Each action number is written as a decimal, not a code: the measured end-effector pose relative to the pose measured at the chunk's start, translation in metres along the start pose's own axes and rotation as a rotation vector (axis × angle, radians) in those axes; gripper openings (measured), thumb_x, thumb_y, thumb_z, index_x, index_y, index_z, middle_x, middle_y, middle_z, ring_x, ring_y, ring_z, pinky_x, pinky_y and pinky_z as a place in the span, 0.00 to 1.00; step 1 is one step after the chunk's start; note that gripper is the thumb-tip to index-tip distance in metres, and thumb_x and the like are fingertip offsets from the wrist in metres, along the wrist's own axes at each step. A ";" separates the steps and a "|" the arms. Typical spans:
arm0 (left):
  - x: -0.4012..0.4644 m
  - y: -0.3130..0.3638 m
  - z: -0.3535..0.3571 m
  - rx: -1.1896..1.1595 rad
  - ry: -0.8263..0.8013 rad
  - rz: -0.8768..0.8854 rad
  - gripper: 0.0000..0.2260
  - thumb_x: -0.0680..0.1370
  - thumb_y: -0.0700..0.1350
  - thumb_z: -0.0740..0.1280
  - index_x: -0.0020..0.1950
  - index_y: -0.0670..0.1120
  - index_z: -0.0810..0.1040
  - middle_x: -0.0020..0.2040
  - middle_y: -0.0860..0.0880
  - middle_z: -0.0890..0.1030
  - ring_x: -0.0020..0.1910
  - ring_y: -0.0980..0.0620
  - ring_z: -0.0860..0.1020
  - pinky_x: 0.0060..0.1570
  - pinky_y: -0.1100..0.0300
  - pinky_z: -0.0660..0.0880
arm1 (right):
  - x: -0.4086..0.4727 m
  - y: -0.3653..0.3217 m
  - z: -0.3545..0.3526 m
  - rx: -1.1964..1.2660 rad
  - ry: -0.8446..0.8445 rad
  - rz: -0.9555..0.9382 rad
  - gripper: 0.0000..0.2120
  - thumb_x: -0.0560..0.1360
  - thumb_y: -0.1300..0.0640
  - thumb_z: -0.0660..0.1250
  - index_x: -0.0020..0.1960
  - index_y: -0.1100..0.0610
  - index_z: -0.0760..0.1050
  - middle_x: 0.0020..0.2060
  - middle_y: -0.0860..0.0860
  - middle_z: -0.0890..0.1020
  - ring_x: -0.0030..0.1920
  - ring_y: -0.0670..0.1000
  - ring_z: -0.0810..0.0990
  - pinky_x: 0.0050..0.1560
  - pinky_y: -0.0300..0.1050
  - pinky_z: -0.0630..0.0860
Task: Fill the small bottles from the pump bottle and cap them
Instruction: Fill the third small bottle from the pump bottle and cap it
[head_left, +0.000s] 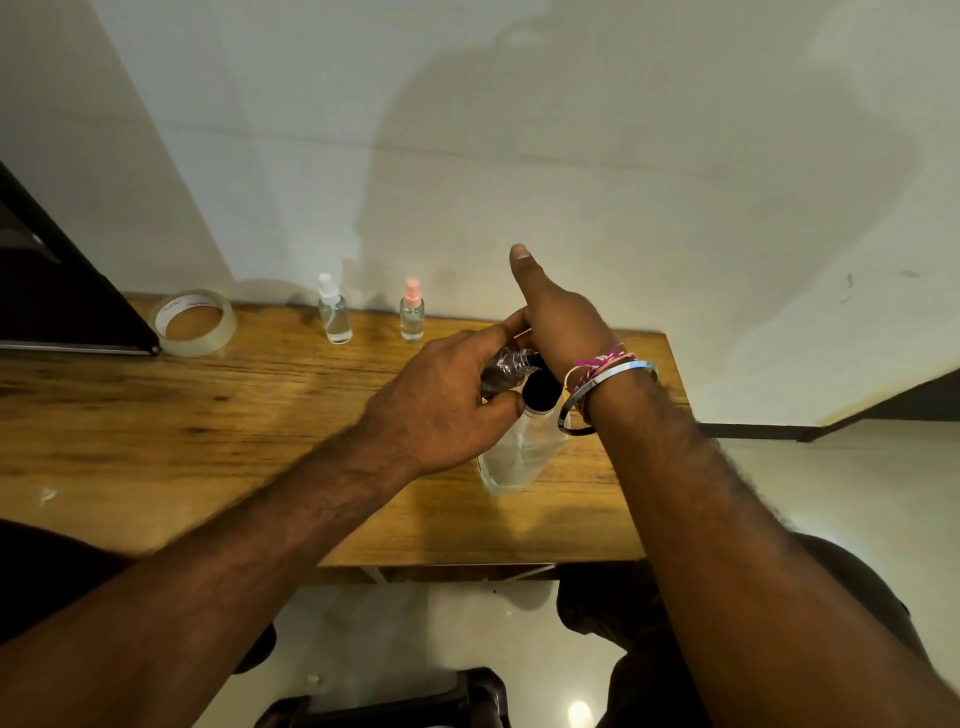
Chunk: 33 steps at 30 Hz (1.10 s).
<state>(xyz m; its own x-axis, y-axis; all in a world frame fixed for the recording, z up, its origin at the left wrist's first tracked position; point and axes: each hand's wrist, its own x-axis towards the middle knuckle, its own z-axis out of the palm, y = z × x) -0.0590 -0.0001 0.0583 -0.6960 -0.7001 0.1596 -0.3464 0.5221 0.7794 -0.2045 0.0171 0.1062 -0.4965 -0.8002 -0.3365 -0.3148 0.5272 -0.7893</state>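
Observation:
A clear pump bottle (519, 457) with a black pump head (540, 389) stands on the wooden table (208, 415) near its right end. My left hand (441, 400) grips a small clear uncapped bottle (506, 366), tilted with its mouth toward the pump's spout. My right hand (556, 317) rests on top of the pump head, thumb sticking up; its fingers are hidden behind the hand. Two small capped spray bottles stand at the table's back edge: one with a white cap (334, 312), one with a pink cap (412, 312).
A roll of clear tape (193, 323) lies at the back left, beside a dark laptop lid (62, 291). A wall rises right behind the table. The table's right edge is close to the pump bottle. A dark stool (389, 701) sits below.

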 end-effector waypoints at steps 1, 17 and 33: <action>0.000 -0.001 0.001 0.003 -0.002 -0.004 0.22 0.74 0.52 0.69 0.68 0.51 0.78 0.51 0.55 0.83 0.48 0.59 0.81 0.46 0.60 0.79 | 0.000 0.001 0.000 -0.008 0.007 -0.018 0.38 0.79 0.30 0.48 0.44 0.59 0.83 0.42 0.57 0.85 0.46 0.57 0.83 0.59 0.56 0.77; -0.001 -0.004 0.003 0.007 -0.012 -0.026 0.18 0.75 0.49 0.70 0.65 0.50 0.79 0.51 0.54 0.83 0.47 0.58 0.81 0.45 0.57 0.80 | 0.005 0.005 0.004 0.000 -0.006 -0.012 0.37 0.77 0.28 0.53 0.43 0.58 0.85 0.40 0.53 0.86 0.43 0.54 0.84 0.53 0.51 0.78; -0.001 0.000 -0.001 -0.023 0.009 -0.018 0.19 0.76 0.43 0.72 0.67 0.50 0.79 0.52 0.56 0.83 0.47 0.63 0.80 0.43 0.74 0.71 | 0.003 -0.011 0.002 0.107 -0.109 0.038 0.37 0.76 0.27 0.54 0.40 0.57 0.86 0.43 0.55 0.86 0.46 0.56 0.84 0.59 0.57 0.78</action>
<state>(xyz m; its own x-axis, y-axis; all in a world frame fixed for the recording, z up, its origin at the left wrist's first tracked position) -0.0580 -0.0001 0.0586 -0.6837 -0.7140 0.1508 -0.3442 0.4977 0.7962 -0.2008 0.0087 0.1131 -0.4135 -0.8095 -0.4168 -0.2064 0.5292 -0.8230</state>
